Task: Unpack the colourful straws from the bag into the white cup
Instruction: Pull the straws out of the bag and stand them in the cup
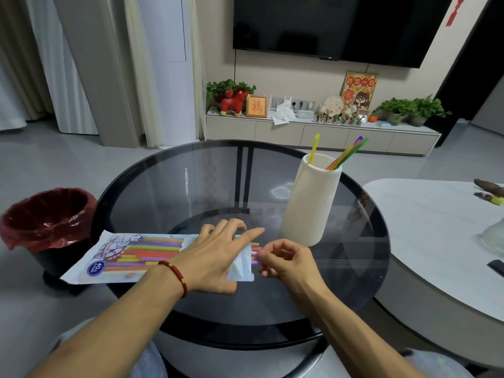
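The flat white printed plastic bag of colourful straws (136,257) lies on the round dark glass table (191,186), its open mouth pointing toward three o'clock. The left hand (215,255) lies spread over the mouth end, fingers straight, pressing the bag down. At three o'clock from it, the right hand (283,259) has its fingers curled, thumb and forefinger pinching the tip of a purple straw (255,263) that pokes out of the opening. The tall ribbed white cup (312,203) stands at one o'clock from the hands, near the bag's mouth, already holding a yellow straw and a few others (347,154). Many straws remain bagged, so the task looks early. Next, I judge, the pinched straw must be drawn out sideways, tipped upright and lowered into the cup.
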